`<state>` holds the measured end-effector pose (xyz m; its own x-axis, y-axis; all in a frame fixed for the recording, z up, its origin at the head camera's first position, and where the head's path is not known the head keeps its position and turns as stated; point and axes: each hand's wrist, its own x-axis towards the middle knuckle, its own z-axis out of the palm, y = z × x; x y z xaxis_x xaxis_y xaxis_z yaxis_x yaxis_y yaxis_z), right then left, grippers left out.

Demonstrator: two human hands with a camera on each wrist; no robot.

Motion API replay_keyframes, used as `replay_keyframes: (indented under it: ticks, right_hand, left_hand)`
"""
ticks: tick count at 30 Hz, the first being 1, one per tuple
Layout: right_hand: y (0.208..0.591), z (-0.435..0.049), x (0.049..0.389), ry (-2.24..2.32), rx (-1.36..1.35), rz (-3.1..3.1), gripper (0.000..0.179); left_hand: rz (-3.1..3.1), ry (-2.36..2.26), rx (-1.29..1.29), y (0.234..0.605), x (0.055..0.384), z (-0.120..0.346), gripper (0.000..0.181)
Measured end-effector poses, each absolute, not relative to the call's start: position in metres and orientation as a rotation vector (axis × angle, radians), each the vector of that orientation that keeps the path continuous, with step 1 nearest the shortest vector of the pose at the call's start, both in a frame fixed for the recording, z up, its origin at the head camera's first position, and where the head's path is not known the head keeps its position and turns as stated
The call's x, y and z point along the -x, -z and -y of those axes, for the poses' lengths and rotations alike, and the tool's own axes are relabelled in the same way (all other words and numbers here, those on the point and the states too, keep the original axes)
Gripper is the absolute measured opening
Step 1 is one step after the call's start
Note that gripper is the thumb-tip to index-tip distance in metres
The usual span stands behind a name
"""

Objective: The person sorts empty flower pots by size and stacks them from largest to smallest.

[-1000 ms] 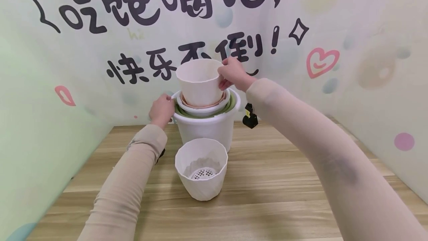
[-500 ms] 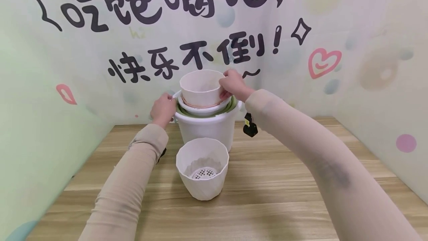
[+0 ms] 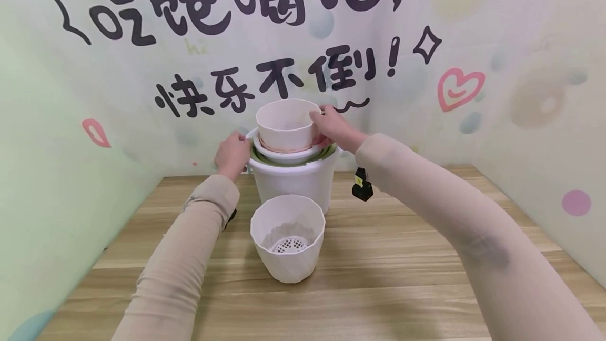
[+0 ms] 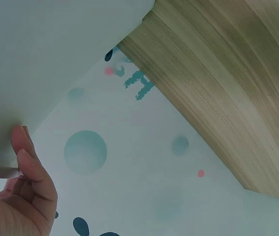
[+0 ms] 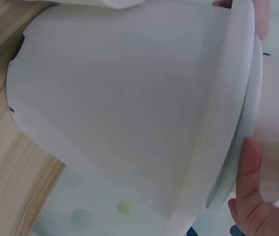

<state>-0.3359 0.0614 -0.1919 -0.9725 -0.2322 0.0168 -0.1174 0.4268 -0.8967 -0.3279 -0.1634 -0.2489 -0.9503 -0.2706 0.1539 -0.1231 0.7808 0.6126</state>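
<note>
A large white flowerpot stands at the back of the table with smaller pots nested inside: a green rim, a white rim and a thin peach rim. The topmost white flowerpot sits upright in the nest, its upper part sticking out. My left hand grips the large pot's left edge; its curled fingers show in the left wrist view. At the right side of the topmost pot is my right hand, an extended finger lying against the nested rims.
Another white flowerpot with a perforated bottom stands on the wooden table in front of the stack. A printed wall cloth hangs close behind. A black wrist device hangs below the right sleeve.
The topmost white flowerpot has gone down into the stack with my right hand. My right hand has since shifted slightly right and its fingers have loosened. The left hand stays at the large pot's edge.
</note>
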Motion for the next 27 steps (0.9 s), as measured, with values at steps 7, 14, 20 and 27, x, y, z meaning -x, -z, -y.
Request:
replay_keyframes:
  ticks: [7, 14, 20, 27]
  right_hand:
    - [0.199, -0.071, 0.316, 1.673, 0.387, -2.525, 0.048]
    - [0.222, -0.094, 0.271, 1.684, 0.633, -2.565, 0.045]
    - [0.254, -0.109, 0.241, 1.64, 0.731, -2.537, 0.043]
    - [0.292, -0.108, 0.225, 1.473, 0.659, -2.539, 0.043]
  left_hand:
    - [2.737, 0.932, -0.314, 0.251, 0.33, 0.164, 0.036]
    - [2.73, 0.94, -0.322, 0.252, 0.332, 0.164, 0.037]
    - [2.724, 0.948, -0.313, 0.25, 0.331, 0.164, 0.037]
    - [2.726, 0.943, -0.315, 0.251, 0.33, 0.164, 0.036]
